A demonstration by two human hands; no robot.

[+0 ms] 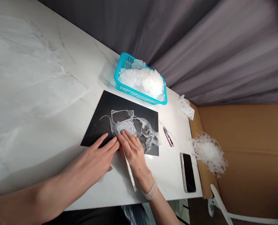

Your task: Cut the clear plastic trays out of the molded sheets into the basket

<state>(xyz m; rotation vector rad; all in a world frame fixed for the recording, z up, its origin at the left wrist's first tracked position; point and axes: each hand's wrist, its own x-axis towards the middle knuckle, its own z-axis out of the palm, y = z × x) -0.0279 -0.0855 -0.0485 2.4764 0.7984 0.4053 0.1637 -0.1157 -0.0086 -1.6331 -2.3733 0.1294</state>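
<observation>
Two bare hands are working at one spot on the marble-patterned table top point(36, 93). Reading left to right, my left hand point(94, 159) is lying flat, its fingers point(108, 142) close together and slightly fanned, pinching nothing, with the tips resting beside my other hand at the edge of the black sheet point(99, 115). A thin translucent strand point(103, 117) is curling across that sheet. My right hand point(134, 153), wearing a beaded bracelet point(150, 189), is pressing its fingers point(127, 139) down on the translucent moulded piece point(127, 126), which is lying on the sheet's middle, and a pale slender stick point(129, 170) is running under the heel of that hand; I cannot tell whether it is gripped. Ragged excess is surrounding the piece, so that trimming appears unfinished. A turquoise plastic basket point(134, 92) is holding a heap of clear pieces point(142, 81), which suggests that many are done. Pink-handled thread snips point(168, 136) are lying beside the sheet, and a phone point(188, 172) is lying nearer the table's far edge. A crumpled clear scrap point(186, 107) is resting by the basket, and a white tangle of offcuts point(208, 153) is sitting further right against a cardboard surface point(242, 147).
</observation>
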